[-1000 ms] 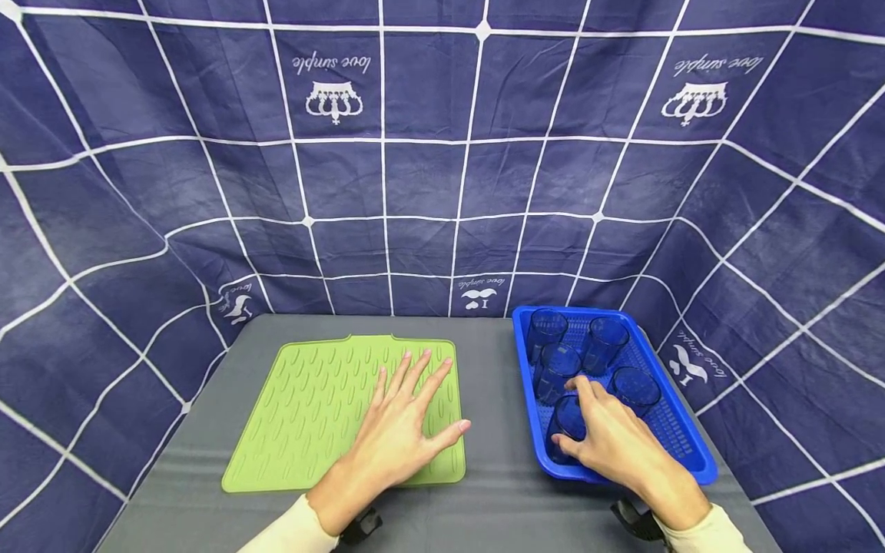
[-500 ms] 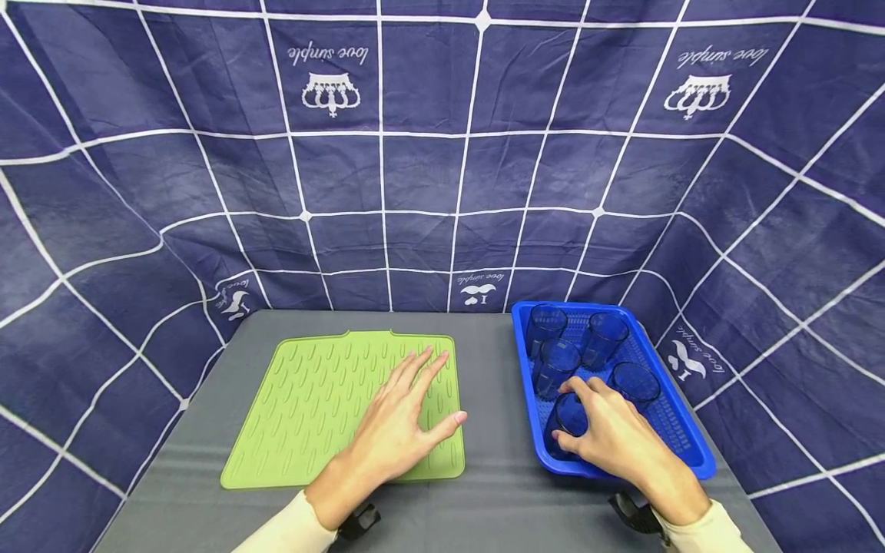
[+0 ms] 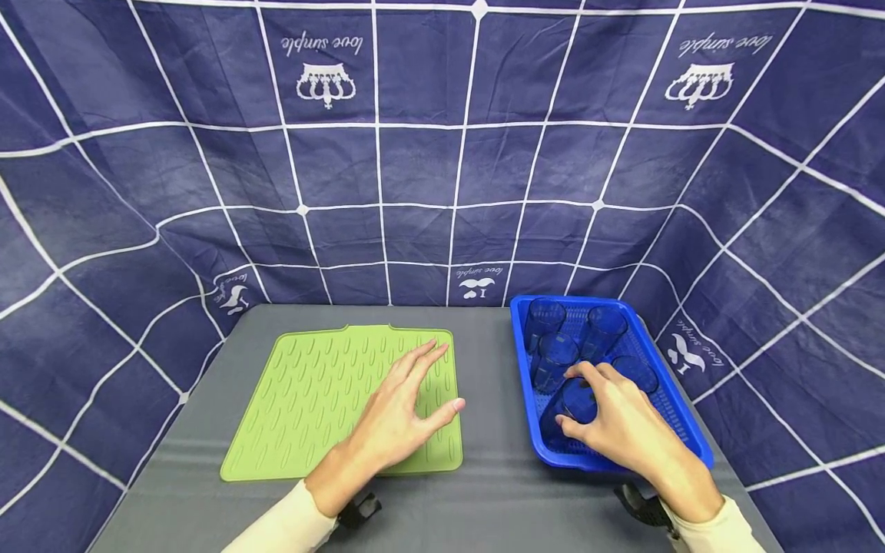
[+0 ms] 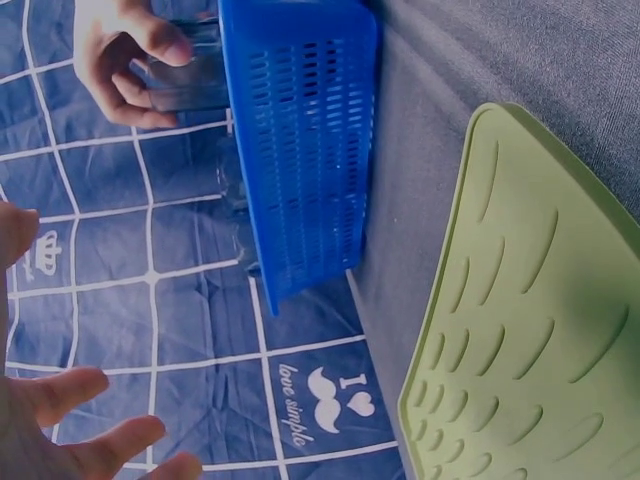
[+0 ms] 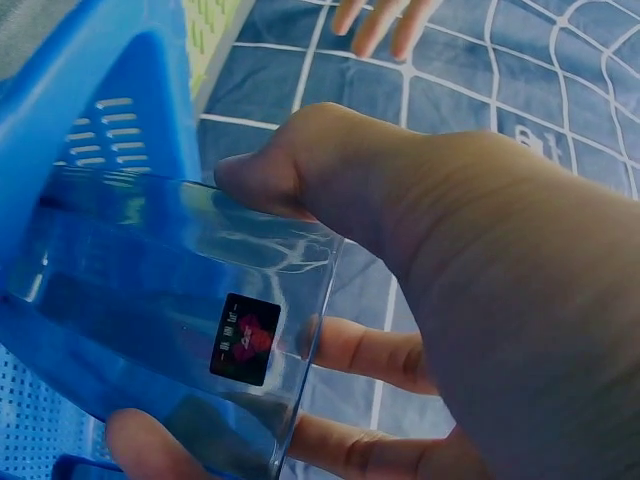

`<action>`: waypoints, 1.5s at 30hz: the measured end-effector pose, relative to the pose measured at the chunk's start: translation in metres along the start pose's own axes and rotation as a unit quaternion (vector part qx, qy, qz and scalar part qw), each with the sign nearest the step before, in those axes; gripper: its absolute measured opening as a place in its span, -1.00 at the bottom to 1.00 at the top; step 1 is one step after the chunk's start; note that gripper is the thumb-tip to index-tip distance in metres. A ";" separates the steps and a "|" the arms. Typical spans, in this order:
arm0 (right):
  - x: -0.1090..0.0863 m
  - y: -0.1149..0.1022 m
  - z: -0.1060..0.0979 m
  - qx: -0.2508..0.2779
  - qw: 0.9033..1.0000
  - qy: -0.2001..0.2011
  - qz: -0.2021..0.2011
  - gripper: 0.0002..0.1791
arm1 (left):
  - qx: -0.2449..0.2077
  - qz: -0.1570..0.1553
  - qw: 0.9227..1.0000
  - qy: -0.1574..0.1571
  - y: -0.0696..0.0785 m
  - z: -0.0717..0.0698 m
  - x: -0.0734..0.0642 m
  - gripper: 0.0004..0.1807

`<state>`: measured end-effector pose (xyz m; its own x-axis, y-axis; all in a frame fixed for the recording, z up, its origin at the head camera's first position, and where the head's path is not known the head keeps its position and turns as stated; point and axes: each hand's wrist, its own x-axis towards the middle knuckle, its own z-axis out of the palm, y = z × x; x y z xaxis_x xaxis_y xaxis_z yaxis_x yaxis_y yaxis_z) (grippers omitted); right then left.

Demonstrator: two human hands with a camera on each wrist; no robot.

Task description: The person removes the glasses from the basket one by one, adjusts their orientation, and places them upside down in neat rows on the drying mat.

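Observation:
My right hand (image 3: 622,418) grips a clear drinking glass (image 5: 150,290) near its rim, thumb on one side and fingers on the other. A small dark label shows on its wall. The glass stands partly above the near left part of a blue plastic basket (image 3: 588,462), its lower end still within the basket walls. Over the right part of a green ribbed mat (image 3: 311,399) hovers my left hand (image 3: 397,418), fingers extended and thumb spread, holding nothing.
Several more clear glasses (image 3: 555,357) stand upright in the basket, at its back and middle. Mat and basket lie apart on a grey table (image 3: 487,415). A blue checked cloth (image 3: 415,169) hangs behind and at both sides.
My right hand has closed on the near glass and raised it somewhat out of the basket. The left hand has kept its place over the mat, tilting slightly.

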<state>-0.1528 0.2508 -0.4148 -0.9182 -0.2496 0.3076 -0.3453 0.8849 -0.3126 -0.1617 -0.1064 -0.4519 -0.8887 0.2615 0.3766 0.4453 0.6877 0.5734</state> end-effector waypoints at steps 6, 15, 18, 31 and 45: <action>0.005 -0.002 -0.010 -0.001 1.000 0.020 0.000 -0.29 | -0.035 0.001 0.999 0.015 -0.003 -0.003 0.004 -0.11; 0.006 -0.010 -0.024 0.009 0.999 0.047 -0.005 -0.30 | -0.074 0.019 0.996 0.050 -0.006 -0.003 0.008 -0.19; 0.006 -0.012 -0.029 0.014 0.998 0.059 -0.010 -0.29 | -0.083 0.021 0.995 0.056 -0.007 -0.004 0.010 -0.20; 0.013 -0.021 -0.041 0.021 0.990 0.131 -0.037 -0.30 | -0.116 0.033 0.989 0.082 -0.004 -0.012 0.020 -0.21; 0.022 -0.027 -0.037 0.070 0.981 0.175 -0.041 -0.30 | -0.137 0.057 0.984 0.094 0.000 -0.012 0.027 -0.23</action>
<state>-0.1567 0.2362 -0.3669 -0.7710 -0.1458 0.6200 -0.4617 0.7985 -0.3864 -0.1845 -0.1074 -0.4322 -0.8067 0.1792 0.5631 0.5769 0.4450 0.6849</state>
